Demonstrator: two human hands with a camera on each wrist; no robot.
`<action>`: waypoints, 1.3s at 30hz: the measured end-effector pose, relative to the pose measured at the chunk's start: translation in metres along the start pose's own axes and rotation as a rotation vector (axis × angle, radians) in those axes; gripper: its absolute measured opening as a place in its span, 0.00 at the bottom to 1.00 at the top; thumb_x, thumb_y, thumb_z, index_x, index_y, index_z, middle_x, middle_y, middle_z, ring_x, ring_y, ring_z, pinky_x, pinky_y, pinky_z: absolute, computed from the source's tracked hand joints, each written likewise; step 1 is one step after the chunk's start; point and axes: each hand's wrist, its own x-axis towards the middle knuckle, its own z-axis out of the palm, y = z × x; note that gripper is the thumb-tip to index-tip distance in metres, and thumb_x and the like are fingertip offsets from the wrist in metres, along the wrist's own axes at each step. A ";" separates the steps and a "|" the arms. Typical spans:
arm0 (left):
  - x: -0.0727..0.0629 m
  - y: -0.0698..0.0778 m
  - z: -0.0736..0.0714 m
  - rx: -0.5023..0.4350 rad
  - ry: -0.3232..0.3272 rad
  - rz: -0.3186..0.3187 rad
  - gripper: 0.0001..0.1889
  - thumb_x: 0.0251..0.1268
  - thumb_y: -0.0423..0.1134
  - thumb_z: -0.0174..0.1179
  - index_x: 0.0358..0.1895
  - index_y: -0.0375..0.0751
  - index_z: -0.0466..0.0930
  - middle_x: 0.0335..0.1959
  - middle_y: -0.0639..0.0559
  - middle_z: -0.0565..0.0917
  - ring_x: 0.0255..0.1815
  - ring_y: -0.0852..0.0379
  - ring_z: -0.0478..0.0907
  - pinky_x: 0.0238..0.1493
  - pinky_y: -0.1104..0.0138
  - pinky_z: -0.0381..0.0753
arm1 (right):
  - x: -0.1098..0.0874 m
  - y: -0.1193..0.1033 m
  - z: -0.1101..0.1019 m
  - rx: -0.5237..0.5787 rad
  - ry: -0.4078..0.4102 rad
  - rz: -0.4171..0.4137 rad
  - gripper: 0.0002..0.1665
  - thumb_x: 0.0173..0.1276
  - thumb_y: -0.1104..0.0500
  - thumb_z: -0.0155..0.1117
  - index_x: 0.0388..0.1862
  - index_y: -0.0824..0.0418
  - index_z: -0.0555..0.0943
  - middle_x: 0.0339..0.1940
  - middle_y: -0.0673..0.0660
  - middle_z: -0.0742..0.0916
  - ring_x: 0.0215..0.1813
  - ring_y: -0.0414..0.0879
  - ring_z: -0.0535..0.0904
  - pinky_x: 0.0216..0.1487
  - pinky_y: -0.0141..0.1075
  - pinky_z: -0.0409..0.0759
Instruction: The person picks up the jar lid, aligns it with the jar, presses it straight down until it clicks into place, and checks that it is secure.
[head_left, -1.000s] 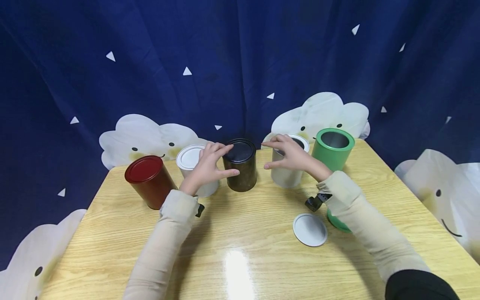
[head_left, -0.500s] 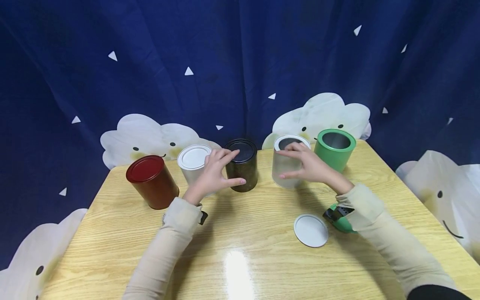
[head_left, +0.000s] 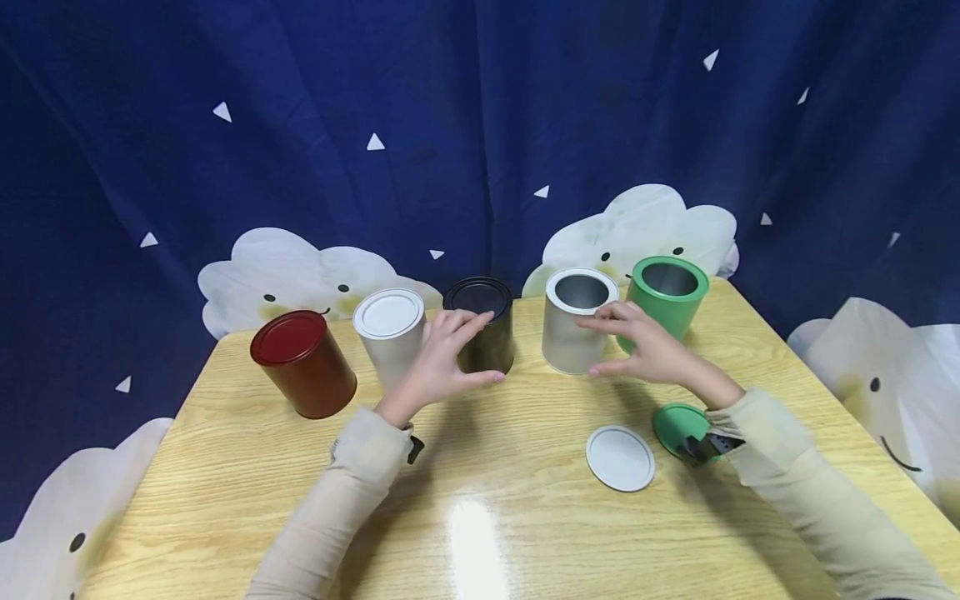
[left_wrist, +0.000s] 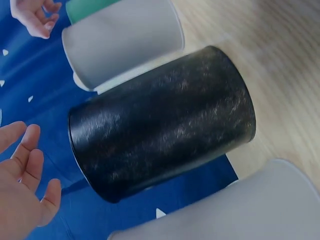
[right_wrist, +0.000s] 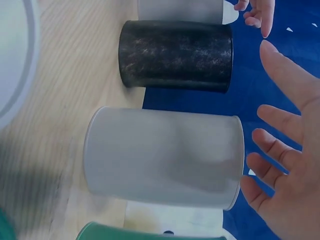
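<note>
My left hand [head_left: 442,362] hovers in front of the black can [head_left: 491,346], thumb and fingers spread apart and holding nothing. That can has its black lid on; in the left wrist view, the fingertips are apart from its top end. My right hand [head_left: 645,343] is held in front of the white can [head_left: 562,333], which stands without a lid, its dark inside showing. Nothing is between the spread fingers and thumb of this hand. In the right wrist view, the fingertips are close by the rim of the white can [right_wrist: 165,155].
Left of the black can stand a lidded white can [head_left: 390,315] and a lidded red can [head_left: 303,375]. A lidless green can [head_left: 678,312] is at the back right. On the wooden table [head_left: 540,533] lie a white lid [head_left: 620,458] and a green lid [head_left: 675,423], partly under my right wrist.
My right hand has drawn back to the right, off the white can's opening, uncovering it. The left hand has shifted slightly right and towards me, overlapping more of the black can.
</note>
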 end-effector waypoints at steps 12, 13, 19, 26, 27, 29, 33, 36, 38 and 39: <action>-0.007 0.011 0.019 0.017 0.006 0.037 0.43 0.37 0.54 0.72 0.61 0.38 0.69 0.48 0.47 0.72 0.51 0.50 0.63 0.49 0.53 0.58 | -0.026 0.005 -0.008 -0.027 0.004 -0.058 0.36 0.38 0.56 0.78 0.50 0.66 0.79 0.44 0.53 0.76 0.44 0.43 0.64 0.42 0.36 0.63; -0.008 0.012 0.020 0.021 -0.002 0.035 0.43 0.37 0.54 0.72 0.61 0.38 0.69 0.48 0.47 0.72 0.51 0.50 0.63 0.49 0.53 0.58 | -0.028 0.005 -0.009 -0.028 0.004 -0.061 0.37 0.38 0.56 0.78 0.50 0.66 0.79 0.44 0.53 0.76 0.44 0.43 0.64 0.42 0.35 0.63; -0.011 0.019 0.030 0.047 -0.067 0.041 0.45 0.39 0.58 0.70 0.63 0.41 0.66 0.51 0.47 0.70 0.53 0.51 0.62 0.50 0.54 0.59 | -0.041 0.009 -0.012 -0.035 -0.010 -0.062 0.39 0.36 0.56 0.79 0.51 0.65 0.78 0.44 0.52 0.75 0.44 0.41 0.63 0.40 0.34 0.62; -0.014 0.027 0.047 0.052 -0.125 0.039 0.49 0.39 0.61 0.68 0.66 0.41 0.60 0.53 0.48 0.68 0.55 0.52 0.60 0.51 0.55 0.59 | -0.063 0.020 -0.010 -0.060 -0.025 -0.078 0.40 0.33 0.54 0.79 0.51 0.63 0.79 0.43 0.51 0.75 0.45 0.41 0.63 0.41 0.35 0.62; -0.014 0.029 0.050 0.051 -0.136 0.033 0.49 0.39 0.61 0.68 0.67 0.41 0.60 0.54 0.48 0.67 0.56 0.52 0.60 0.51 0.56 0.59 | -0.066 0.022 -0.010 -0.063 -0.025 -0.084 0.41 0.32 0.54 0.80 0.51 0.62 0.79 0.44 0.51 0.75 0.45 0.41 0.64 0.41 0.35 0.62; -0.014 0.032 0.054 0.061 -0.158 0.019 0.50 0.40 0.62 0.68 0.67 0.42 0.59 0.54 0.48 0.67 0.56 0.52 0.60 0.52 0.56 0.58 | -0.072 0.026 -0.009 -0.063 -0.026 -0.092 0.42 0.31 0.54 0.80 0.52 0.61 0.78 0.44 0.51 0.74 0.45 0.41 0.63 0.40 0.35 0.62; -0.014 0.039 0.065 0.096 -0.220 0.004 0.50 0.40 0.64 0.66 0.67 0.43 0.59 0.57 0.48 0.65 0.58 0.51 0.59 0.54 0.56 0.58 | -0.085 0.031 -0.005 -0.074 -0.046 -0.101 0.45 0.31 0.51 0.80 0.54 0.59 0.77 0.45 0.51 0.73 0.45 0.40 0.62 0.39 0.35 0.62; -0.015 0.045 0.073 0.142 -0.273 0.016 0.49 0.41 0.66 0.64 0.67 0.43 0.60 0.57 0.49 0.65 0.58 0.52 0.59 0.53 0.57 0.58 | -0.095 0.034 0.000 -0.093 -0.076 -0.103 0.47 0.30 0.47 0.80 0.55 0.60 0.76 0.46 0.52 0.73 0.45 0.43 0.62 0.39 0.37 0.62; -0.015 0.048 0.079 0.173 -0.299 0.029 0.49 0.41 0.67 0.63 0.67 0.44 0.61 0.57 0.50 0.64 0.57 0.52 0.59 0.53 0.59 0.58 | -0.100 0.036 0.004 -0.109 -0.095 -0.097 0.49 0.30 0.43 0.79 0.55 0.61 0.76 0.46 0.54 0.73 0.46 0.46 0.63 0.39 0.40 0.62; -0.015 0.050 0.081 0.181 -0.310 0.034 0.49 0.41 0.67 0.63 0.66 0.44 0.61 0.57 0.50 0.64 0.57 0.53 0.59 0.52 0.59 0.58 | -0.103 0.036 0.006 -0.116 -0.104 -0.091 0.50 0.30 0.42 0.78 0.55 0.61 0.76 0.46 0.56 0.73 0.46 0.48 0.64 0.38 0.41 0.62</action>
